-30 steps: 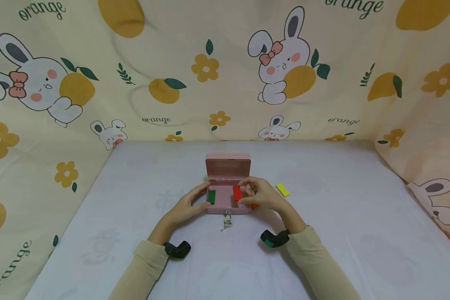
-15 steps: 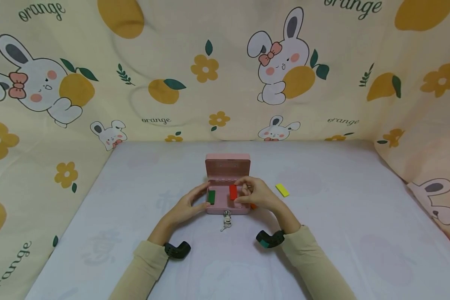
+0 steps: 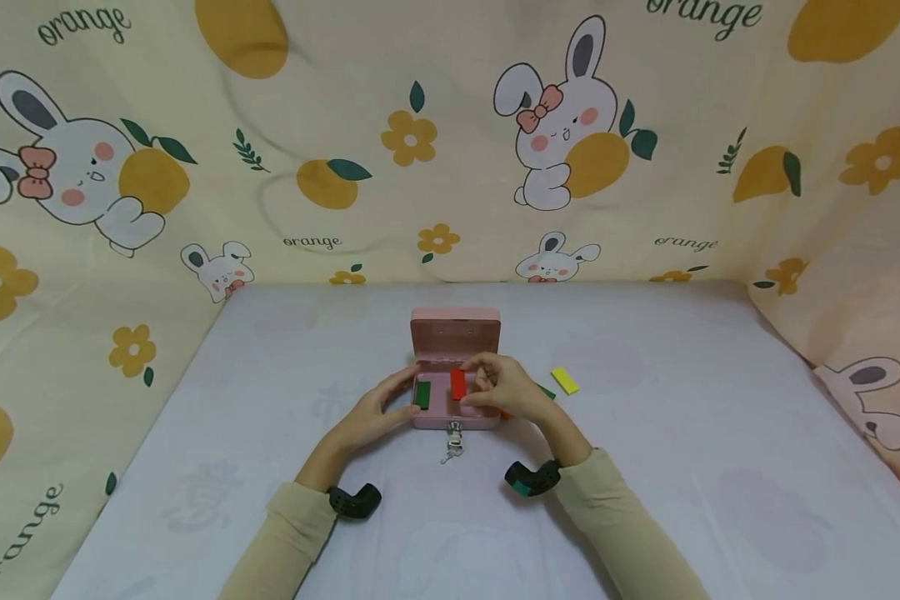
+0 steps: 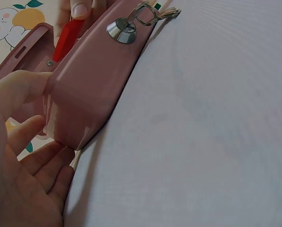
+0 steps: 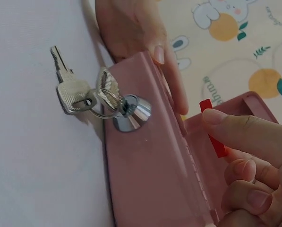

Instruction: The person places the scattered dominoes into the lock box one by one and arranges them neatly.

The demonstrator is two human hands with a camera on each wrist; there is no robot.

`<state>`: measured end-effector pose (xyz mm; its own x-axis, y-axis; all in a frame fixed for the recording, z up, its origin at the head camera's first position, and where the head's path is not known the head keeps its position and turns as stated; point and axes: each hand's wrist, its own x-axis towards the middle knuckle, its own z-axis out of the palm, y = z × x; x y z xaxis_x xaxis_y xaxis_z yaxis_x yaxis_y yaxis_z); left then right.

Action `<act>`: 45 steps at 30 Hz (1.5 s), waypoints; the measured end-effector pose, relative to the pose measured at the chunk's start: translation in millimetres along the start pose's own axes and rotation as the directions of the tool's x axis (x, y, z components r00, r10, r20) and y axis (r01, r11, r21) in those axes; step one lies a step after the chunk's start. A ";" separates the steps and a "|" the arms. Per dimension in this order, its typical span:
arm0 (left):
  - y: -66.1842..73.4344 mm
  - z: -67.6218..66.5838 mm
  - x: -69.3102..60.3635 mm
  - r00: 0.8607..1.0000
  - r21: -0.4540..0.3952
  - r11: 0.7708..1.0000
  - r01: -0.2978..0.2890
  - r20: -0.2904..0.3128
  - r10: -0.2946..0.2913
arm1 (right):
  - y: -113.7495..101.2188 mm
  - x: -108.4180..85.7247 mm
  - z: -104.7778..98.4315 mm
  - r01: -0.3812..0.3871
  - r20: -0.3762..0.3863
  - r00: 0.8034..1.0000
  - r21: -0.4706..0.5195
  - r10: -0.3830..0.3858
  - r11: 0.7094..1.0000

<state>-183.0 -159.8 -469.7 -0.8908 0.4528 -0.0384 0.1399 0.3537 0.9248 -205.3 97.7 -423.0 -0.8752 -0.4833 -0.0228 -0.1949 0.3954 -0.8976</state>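
A pink cash box (image 3: 456, 423) stands with its lid up; a green block (image 3: 423, 395) lies at the left inside it. My left hand (image 3: 369, 414) holds the box's left side, thumb at the front rim and fingers along the side and back. Between thumb and fingertips, my right hand (image 3: 504, 388) pinches a red block (image 3: 458, 385) above the box's inside. The red block also shows in the right wrist view. Keys (image 5: 74, 97) hang from the silver lock (image 5: 133, 113) on the box's front.
To the right of the box lie a yellow block (image 3: 565, 381), a green block (image 3: 547, 392) partly behind my right hand, and an orange piece (image 3: 505, 414) mostly hidden. A white cloth covers the table (image 3: 270, 375); a printed curtain (image 3: 450, 192) rises behind it.
My right hand has moved left with the red block, from the box's right part toward its middle. More of the green block on the table now shows. The left hand stays put.
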 end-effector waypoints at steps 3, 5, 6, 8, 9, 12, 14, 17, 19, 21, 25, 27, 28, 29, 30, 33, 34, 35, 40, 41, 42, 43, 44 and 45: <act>-1.0 -0.4 -0.3 1.000 0.004 1.000 -0.010 0.004 0.010 | 0.7 1.8 3.3 -0.003 -0.001 1.000 -0.020 0.003 1.000; -1.6 -0.9 -0.6 1.000 0.008 1.000 -0.012 0.004 0.012 | 0.9 2.7 5.3 -0.001 -0.007 1.000 -0.027 0.001 1.000; -1.8 -1.2 -0.9 1.000 0.016 1.000 -0.018 0.005 0.018 | 1.1 3.2 6.3 -0.002 -0.009 1.000 -0.028 0.002 1.000; -1.9 -1.7 -1.2 1.000 0.015 1.000 -0.020 0.004 0.020 | 0.5 3.7 7.6 -0.001 -0.014 1.000 -0.024 0.001 1.000; -1.9 -2.0 -1.4 1.000 0.014 1.000 -0.022 0.004 0.022 | 0.2 3.9 8.2 -0.003 -0.017 1.000 -0.022 0.003 1.000; -2.1 -2.6 -1.6 0.999 0.011 0.999 -0.034 0.006 0.034 | -0.8 4.3 9.6 -0.001 -0.023 1.000 -0.015 0.001 1.000; -2.3 -2.7 -1.4 1.000 0.005 1.000 -0.031 0.007 0.031 | -1.0 4.7 10.6 0.007 -0.024 1.000 -0.015 -0.007 1.000; -2.4 -2.4 -1.2 1.000 0.011 0.999 -0.030 0.009 0.030 | -2.2 5.0 12.4 0.019 -0.023 1.000 -0.020 -0.019 1.000; -2.9 -2.3 -1.1 0.999 0.014 0.999 -0.031 0.009 0.031 | -2.6 5.7 14.1 0.019 -0.023 1.000 -0.020 -0.019 1.000; -3.6 -2.1 -1.0 0.999 0.014 0.999 -0.038 0.008 0.038 | -3.4 6.5 15.9 0.020 -0.026 0.999 -0.020 -0.021 1.000; -5.3 -1.9 -0.5 0.999 0.013 0.999 -0.041 0.005 0.041 | -4.9 7.9 18.5 0.030 -0.030 0.999 -0.025 -0.031 0.999; -5.3 -1.8 0.0 0.999 0.017 0.999 -0.041 0.004 0.040 | -5.4 8.5 19.2 0.032 -0.029 0.999 -0.028 -0.033 0.999; -5.5 -2.0 0.1 0.999 0.020 0.999 -0.042 0.005 0.042 | -6.0 8.6 19.3 0.031 -0.027 0.999 -0.027 -0.032 0.999; -5.6 -2.1 0.2 0.999 0.022 0.999 -0.043 0.004 0.043 | -5.5 9.4 19.8 0.033 -0.025 0.999 -0.028 -0.034 0.999; -5.5 -2.2 0.3 0.999 0.025 0.999 -0.047 0.003 0.047 | -5.7 9.8 20.2 0.032 -0.024 0.999 -0.026 -0.033 0.999; -5.1 -2.6 -0.1 0.999 0.029 0.998 -0.052 -0.001 0.052 | -6.0 10.5 21.8 0.028 -0.017 0.999 -0.021 -0.029 0.999; -4.9 -2.7 -0.3 0.998 0.035 0.998 -0.058 -0.001 0.058 | -5.9 10.9 22.4 0.028 -0.016 0.999 -0.024 -0.028 0.999; -4.8 -2.6 -0.2 0.998 0.034 0.998 -0.059 -0.002 0.059 | -5.7 11.4 23.1 0.027 -0.015 0.999 -0.029 -0.028 0.999; -3.9 -2.2 -0.5 0.998 0.033 0.998 -0.062 0.004 0.062 | -5.3 13.9 26.0 0.011 -0.023 1.000 -0.069 -0.013 0.998; -3.8 -2.0 -0.4 0.998 0.032 0.998 -0.061 0.004 0.061 | -5.6 14.4 26.6 0.009 -0.026 1.000 -0.078 -0.011 0.997; -3.8 -2.0 -0.4 0.998 0.031 0.998 -0.057 0.004 0.057 | -6.1 14.8 27.2 0.009 -0.027 1.000 -0.081 -0.011 0.997; -4.0 -2.0 -0.2 0.998 0.028 0.998 -0.055 0.003 0.055 | -6.5 15.1 27.9 0.010 -0.029 1.000 -0.086 -0.012 0.996; -4.4 -2.1 -0.1 0.998 0.027 0.998 -0.056 0.002 0.056 | -7.2 15.4 28.8 0.011 -0.031 0.999 -0.091 -0.014 0.996; -4.7 -2.1 0.1 0.998 0.026 0.998 -0.055 0.001 0.055 | -7.9 15.8 29.7 0.010 -0.034 0.999 -0.097 -0.013 0.995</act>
<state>-184.7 -163.1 -473.2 -0.8812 0.4725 0.0123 0.2000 0.3493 0.9154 -204.5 63.8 -429.3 -0.8871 -0.4615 0.0039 -0.2455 0.4648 -0.8507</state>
